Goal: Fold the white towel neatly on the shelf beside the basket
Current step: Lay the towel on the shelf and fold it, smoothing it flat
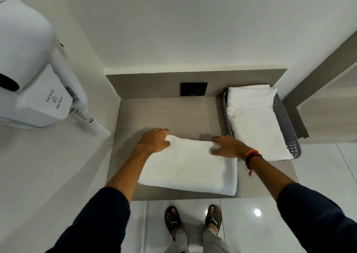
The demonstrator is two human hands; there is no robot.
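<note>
A white towel [190, 167] lies folded into a thick rectangle on the front part of the grey shelf [170, 113]. My left hand [154, 139] grips the towel's far left corner. My right hand [228, 146] pinches its far right corner, thumb on top. A grey perforated basket [286, 123] stands at the shelf's right end, just right of my right hand, and it holds another folded white towel [255, 121].
A white wall-hung hair dryer [32, 75] with a coiled cord [90, 122] juts out on the left wall. A black socket plate [193, 89] sits on the shelf's back panel. White tiled floor and my sandalled feet [193, 222] lie below the shelf edge.
</note>
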